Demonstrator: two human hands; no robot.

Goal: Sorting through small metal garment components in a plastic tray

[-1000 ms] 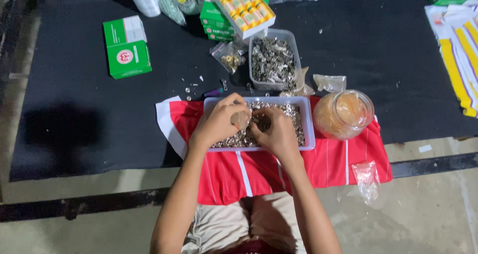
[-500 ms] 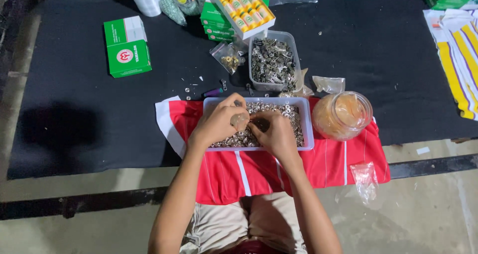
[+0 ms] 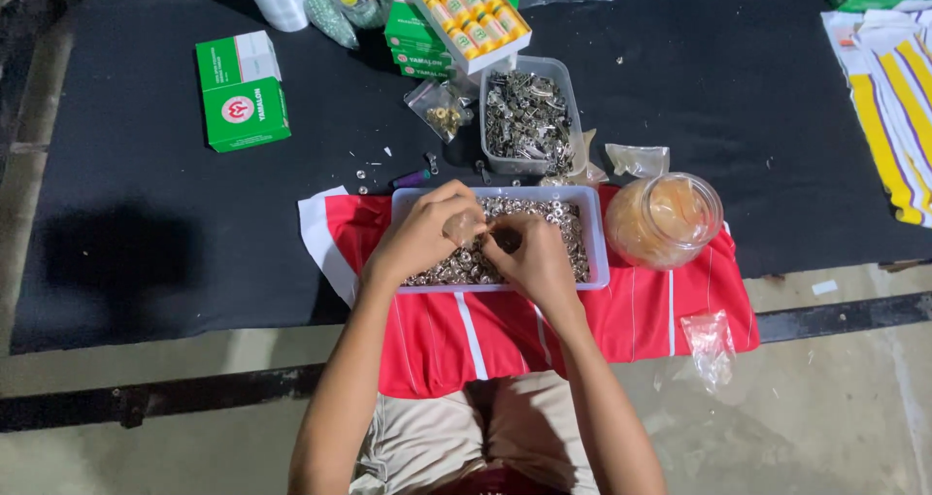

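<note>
Clear small plastic bag (image 3: 464,227) being pinched by left hand (image 3: 424,235) and right hand (image 3: 532,255), both closed on it, hovering over white tray (image 3: 594,233) of metal fasteners (image 3: 563,247).

Floor: bare grey concrete (image 3: 854,408), dusty, with small scraps and specks lying on it at the lower right.
Work surface: a low table covered by a black cloth (image 3: 146,223) that fills most of the view.
Table edge: a dark strip (image 3: 194,398) runs along the near side, between the cloth and the floor.
Left side: a dim grey border (image 3: 19,165) beside the cloth.
Light: comes from above and casts a soft dark shadow (image 3: 107,252) on the cloth at the left.
</note>
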